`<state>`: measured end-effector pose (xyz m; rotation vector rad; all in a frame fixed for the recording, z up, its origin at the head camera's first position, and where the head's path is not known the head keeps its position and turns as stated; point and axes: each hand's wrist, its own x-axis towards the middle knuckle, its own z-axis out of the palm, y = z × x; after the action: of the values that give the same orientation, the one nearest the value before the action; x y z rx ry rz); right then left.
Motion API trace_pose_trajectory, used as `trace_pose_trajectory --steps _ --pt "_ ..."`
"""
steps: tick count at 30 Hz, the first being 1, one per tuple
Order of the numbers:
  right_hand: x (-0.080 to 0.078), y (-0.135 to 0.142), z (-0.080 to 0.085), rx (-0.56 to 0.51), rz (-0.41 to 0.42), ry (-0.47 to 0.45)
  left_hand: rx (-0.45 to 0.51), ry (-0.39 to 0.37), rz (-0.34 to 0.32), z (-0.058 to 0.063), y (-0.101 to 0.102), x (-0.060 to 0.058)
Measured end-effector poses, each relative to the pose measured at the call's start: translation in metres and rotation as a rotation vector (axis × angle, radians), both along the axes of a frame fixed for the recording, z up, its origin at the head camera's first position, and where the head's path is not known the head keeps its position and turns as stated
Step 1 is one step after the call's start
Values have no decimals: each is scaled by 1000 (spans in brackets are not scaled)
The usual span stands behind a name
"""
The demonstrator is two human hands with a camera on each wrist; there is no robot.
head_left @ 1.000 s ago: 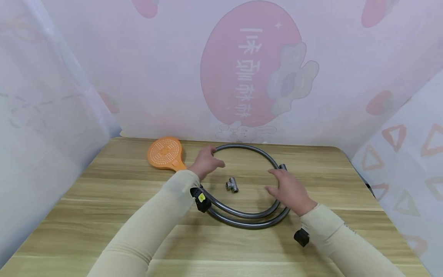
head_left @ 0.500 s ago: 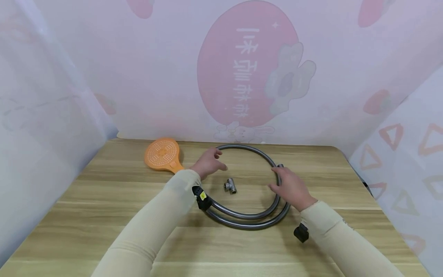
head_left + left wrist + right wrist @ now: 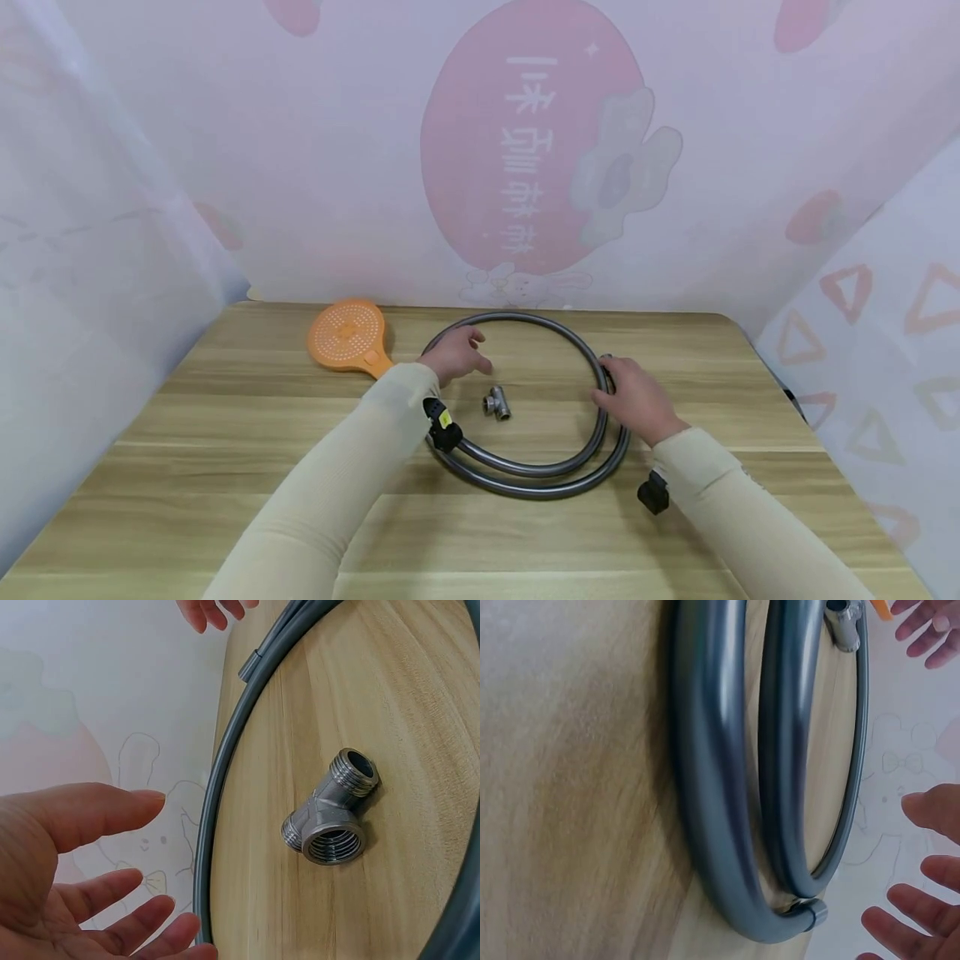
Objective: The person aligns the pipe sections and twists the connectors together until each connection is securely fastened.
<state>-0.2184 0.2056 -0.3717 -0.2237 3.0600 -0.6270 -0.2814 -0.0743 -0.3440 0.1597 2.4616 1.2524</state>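
A dark grey hose [image 3: 542,472] lies coiled in a loop on the wooden table. Inside the loop rests a threaded metal tee fitting [image 3: 497,403], large in the left wrist view with its ports showing. My left hand [image 3: 453,356] hovers over the loop's left side, thumb apart from the fingers, nothing in it. At the opposite side my right hand [image 3: 639,402] overlaps the hose near its free end [image 3: 819,912]. The right wrist view shows its fingers [image 3: 904,930] spread and away from the hose.
An orange paddle with a perforated round head [image 3: 347,335] lies at the back left, its handle partly behind my left sleeve [image 3: 367,442]. A printed pale curtain [image 3: 360,150] borders the table's back edge [image 3: 675,313].
My right hand has come closer over the hose's free end. The left hand has shifted slightly right, toward the tee fitting. The head view has turned a little; the objects stay put.
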Motion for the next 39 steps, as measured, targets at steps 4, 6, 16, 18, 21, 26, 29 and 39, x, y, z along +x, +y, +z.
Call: trace_pose_trajectory --steps 4,6,16,18,21,26,29,39 --pt "-4 2 -2 -14 -22 -16 -2 -10 -8 -1 0 -2" --pt "-6 4 -3 -25 -38 -26 0 -19 -12 -1 1 -2" --pt "-16 12 -6 -89 -83 -78 10 -51 -58 -7 5 -3" --pt "-18 14 -6 -94 -86 -79 14 -71 -68 -8 6 -3" --pt "-21 18 -5 -115 -93 -88 8 -103 -87 -10 8 -4" --pt "-25 23 -5 -141 -100 -111 -104 -124 -118 -13 11 -6" --pt "-27 24 -5 -149 -101 -123 -121 -149 -127 -15 11 -5" --pt "-29 26 -6 -164 -92 -144 -118 -217 -132 -24 14 -3"
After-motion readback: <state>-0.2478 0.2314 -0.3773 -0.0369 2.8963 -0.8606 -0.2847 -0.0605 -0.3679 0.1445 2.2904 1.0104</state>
